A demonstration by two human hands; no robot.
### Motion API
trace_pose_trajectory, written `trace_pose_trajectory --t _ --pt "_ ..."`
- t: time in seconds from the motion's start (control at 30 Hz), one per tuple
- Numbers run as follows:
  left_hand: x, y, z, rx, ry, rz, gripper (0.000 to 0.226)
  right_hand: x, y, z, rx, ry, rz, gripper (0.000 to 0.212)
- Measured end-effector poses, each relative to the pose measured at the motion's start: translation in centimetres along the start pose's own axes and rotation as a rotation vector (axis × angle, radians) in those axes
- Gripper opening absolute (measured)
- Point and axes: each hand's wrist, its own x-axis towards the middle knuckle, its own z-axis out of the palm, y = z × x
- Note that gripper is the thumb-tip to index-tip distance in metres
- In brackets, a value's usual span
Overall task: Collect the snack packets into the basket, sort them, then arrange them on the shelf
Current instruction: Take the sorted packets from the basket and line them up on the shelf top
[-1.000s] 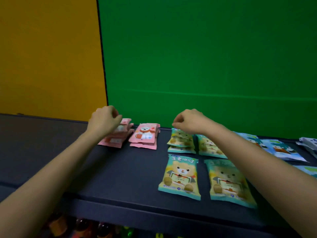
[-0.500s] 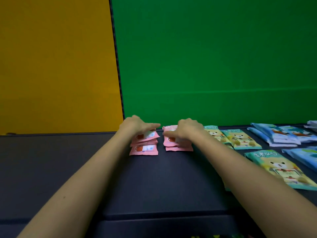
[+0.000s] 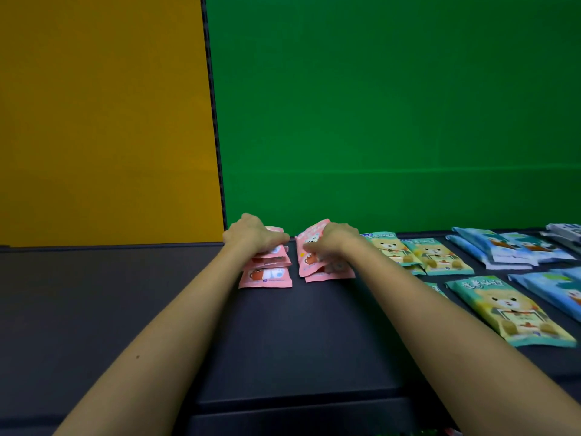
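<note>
Two small stacks of pink snack packets lie side by side at the back of the dark shelf top (image 3: 298, 335). My left hand (image 3: 253, 236) grips the upper packets of the left pink stack (image 3: 267, 273). My right hand (image 3: 333, 239) grips the top packet of the right pink stack (image 3: 309, 258), whose far end is tilted up. To the right lie green bear packets (image 3: 437, 258), with another (image 3: 509, 313) nearer me. The basket is out of view.
Blue packets (image 3: 509, 248) lie in rows further right, with white ones (image 3: 566, 231) at the far right edge. A yellow panel (image 3: 103, 121) and a green panel (image 3: 393, 105) stand directly behind the shelf. The shelf's front edge runs below my forearms.
My hands moved from the pink and green stacks onto the two pink stacks. Since half a second ago the fingers have curled round the top packets, and the right one has tipped up.
</note>
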Motion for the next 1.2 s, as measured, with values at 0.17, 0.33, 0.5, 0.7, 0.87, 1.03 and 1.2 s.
trace_pose_trajectory --t 0.17,0.33,0.5,0.7,0.87,1.03,1.2 --pt "-1.2 -0.7 -2.3 -0.206 0.030 0.018 0.099 -1.6 0.1 -1.8 -0.081 0.050 -0.134 0.040" --pt "-7.7 -3.9 -3.8 -0.322 -0.066 0.149 0.077 -7.2 2.8 -3.6 0.341 -0.098 -0.299 0.020" --pt "-13.0 -6.1 -1.5 -0.189 -0.197 0.227 0.056 -11.0 5.3 -1.1 0.176 -0.183 -0.244 0.051" --pt "-13.4 -5.4 -0.2 0.292 -0.019 0.283 0.077 -12.2 5.4 -1.0 -0.118 -0.119 -0.277 0.091" --pt "-13.5 -6.2 -0.2 0.416 0.009 0.365 0.066 -12.9 5.9 -0.9 -0.345 -0.164 -0.322 0.055" --pt "-13.3 -5.7 1.0 0.467 0.056 0.363 0.075 -13.5 5.7 -1.3 -0.442 -0.173 -0.346 0.057" --pt "-12.7 -5.5 -0.5 0.449 0.036 0.311 0.080 -12.9 4.1 -3.4 -0.547 -0.091 -0.351 0.052"
